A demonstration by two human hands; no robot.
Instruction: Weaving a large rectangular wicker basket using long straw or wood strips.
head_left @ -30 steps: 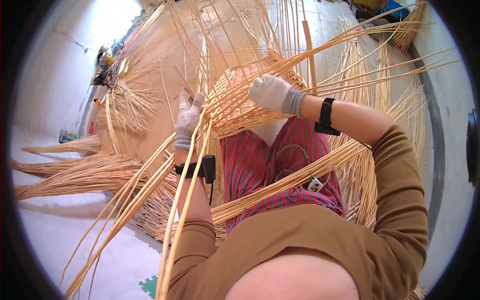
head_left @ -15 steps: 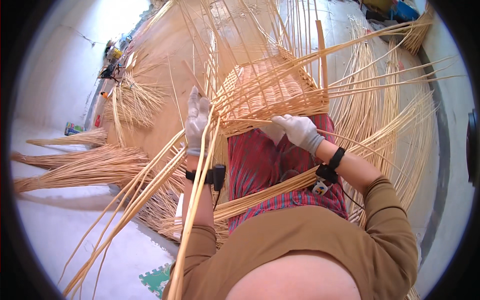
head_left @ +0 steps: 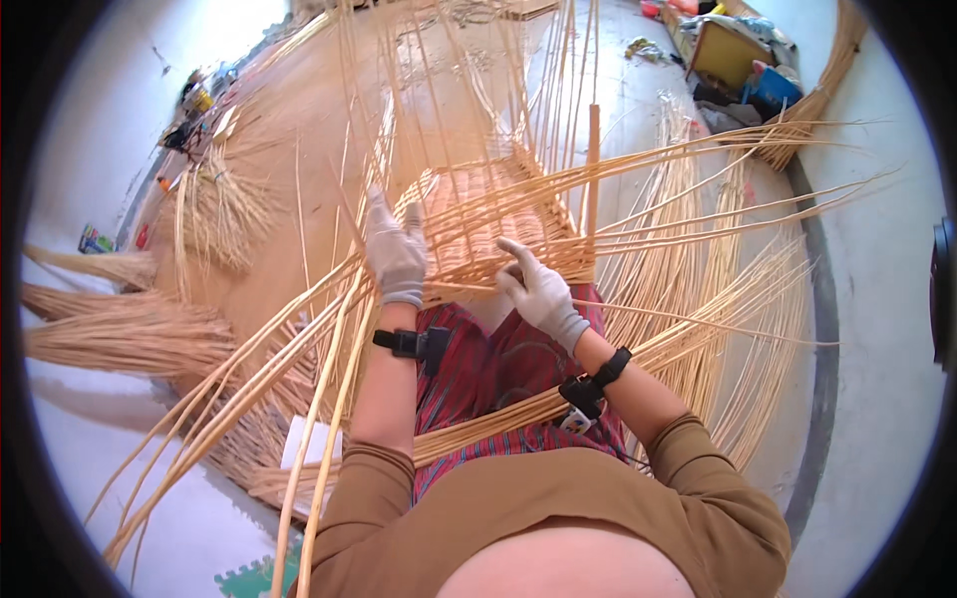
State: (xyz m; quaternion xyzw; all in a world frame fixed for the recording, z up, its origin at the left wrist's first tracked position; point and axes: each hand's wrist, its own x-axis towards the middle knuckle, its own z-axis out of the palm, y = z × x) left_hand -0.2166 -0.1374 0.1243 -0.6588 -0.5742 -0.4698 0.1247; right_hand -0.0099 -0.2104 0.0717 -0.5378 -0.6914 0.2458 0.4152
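A half-woven wicker basket (head_left: 483, 204) rests at my knees, with tall upright stakes rising from its far and left sides and long rods trailing from its near wall. My left hand (head_left: 397, 257), in a pale glove, lies along the basket's near left corner with fingers stretched upward and the thumb apart. At the middle of the near wall is my right hand (head_left: 543, 299), also gloved. Its index finger reaches toward the weave and its thumb stands apart. A thin rod (head_left: 698, 324) runs out rightward from behind this hand. The fingertips' contact with the weave is hard to make out.
A rod bundle (head_left: 498, 414) crosses my lap over red striped cloth (head_left: 454, 349). Loose rods (head_left: 229, 419) stretch past my left arm. More bundles lie left (head_left: 130, 329) and right (head_left: 678, 249). A blue container (head_left: 776, 88) sits among clutter at the far right.
My right hand has gone from pinching a rod to lying with index finger and thumb apart at the near wall. The left hand now shows more of its back. The whole view has shifted.
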